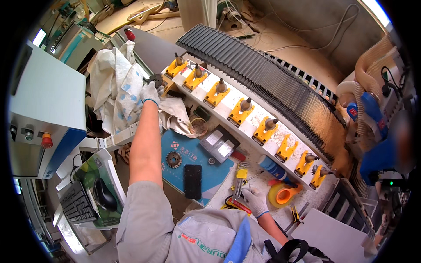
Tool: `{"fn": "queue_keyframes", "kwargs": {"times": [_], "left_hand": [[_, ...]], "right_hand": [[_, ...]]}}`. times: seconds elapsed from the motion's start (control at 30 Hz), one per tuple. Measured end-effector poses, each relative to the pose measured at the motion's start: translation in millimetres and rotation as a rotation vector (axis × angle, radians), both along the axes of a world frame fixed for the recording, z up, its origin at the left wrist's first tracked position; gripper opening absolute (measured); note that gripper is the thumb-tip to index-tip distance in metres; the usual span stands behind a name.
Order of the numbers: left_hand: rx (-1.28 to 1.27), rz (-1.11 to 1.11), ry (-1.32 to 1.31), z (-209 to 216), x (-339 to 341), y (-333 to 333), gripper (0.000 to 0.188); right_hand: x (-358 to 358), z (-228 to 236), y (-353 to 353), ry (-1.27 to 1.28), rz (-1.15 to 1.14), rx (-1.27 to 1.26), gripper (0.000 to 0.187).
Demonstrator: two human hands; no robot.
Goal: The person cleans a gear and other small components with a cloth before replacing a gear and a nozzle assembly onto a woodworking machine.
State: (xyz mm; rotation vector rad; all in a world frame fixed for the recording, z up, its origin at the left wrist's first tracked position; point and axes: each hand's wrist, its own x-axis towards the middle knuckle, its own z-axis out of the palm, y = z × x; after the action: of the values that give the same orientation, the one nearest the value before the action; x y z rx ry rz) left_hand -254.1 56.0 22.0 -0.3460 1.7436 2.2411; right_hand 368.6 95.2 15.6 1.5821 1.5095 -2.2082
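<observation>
My left hand (150,93), in a white knit glove, reaches to the far left end of the tool rack. Its fingers are closed on the edge of a dark toothed cutter disc (156,79). My right hand (255,200), gloved too, is low over the bench with its fingers loosely apart, beside a yellow-holdered hex key set (239,179). Whether the fingertips touch the keys is hard to tell. A second toothed cutter (173,159) lies flat on a blue board (169,140), next to a black phone (192,181).
Yellow tool forks (240,112) holding several cone-shaped tool holders line the white rack. Behind runs a ribbed black bellows cover (258,61) with sawdust. An orange tape dispenser (285,194), blue bottle (272,166) and dark box (219,143) stand nearby. White cloth (116,87) hangs left.
</observation>
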Motion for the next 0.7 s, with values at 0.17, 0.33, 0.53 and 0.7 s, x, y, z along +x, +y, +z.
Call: {"fn": "queue_keyframes", "kwargs": {"times": [0.17, 0.33, 0.53, 0.7], "left_hand": [[-0.178, -0.031, -0.045, 12.4, -3.6, 9.7, 0.022], [-0.345, 0.016, -0.045, 29.8, 11.0, 15.7, 0.024], [-0.387, 0.009, -0.025, 39.1, 2.8, 13.6, 0.027], [-0.560, 0.115, 0.095, 22.1, 30.1, -3.3, 0.032]], "right_hand": [[-21.1, 19.5, 3.4, 0.001, -0.064, -0.060, 0.016], [-23.1, 23.6, 8.8, -0.004, -0.061, -0.014, 0.015], [-17.1, 24.3, 5.7, -0.011, -0.044, 0.071, 0.016], [-16.1, 20.2, 5.1, -0.024, 0.010, 0.077, 0.016]]}}
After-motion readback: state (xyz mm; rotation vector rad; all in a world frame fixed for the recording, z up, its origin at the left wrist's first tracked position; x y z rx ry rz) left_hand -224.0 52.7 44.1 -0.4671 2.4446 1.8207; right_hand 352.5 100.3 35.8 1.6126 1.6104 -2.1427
